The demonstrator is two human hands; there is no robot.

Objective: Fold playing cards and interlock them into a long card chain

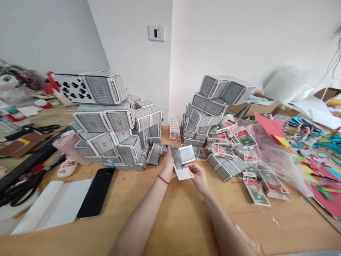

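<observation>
Both of my hands meet over the middle of the wooden table [176, 220]. My left hand [168, 164], with a red thread round its wrist, grips a small bunch of playing cards [183, 157] with grey patterned backs. My right hand [198, 176] pinches the lower cards of the same bunch, where a white card face with red marks [184, 174] shows. To the left rises a heap of cubes folded from cards [112, 124]. A second heap of card cubes [213, 106] stands to the right, close behind my hands.
A black phone [97, 192] lies on white sheets [50, 208] at the left, with scissors [18, 188] beyond. Red and green card packs [254, 190] and a clear plastic bag [269, 153] lie at the right, next to coloured paper scraps [314, 149].
</observation>
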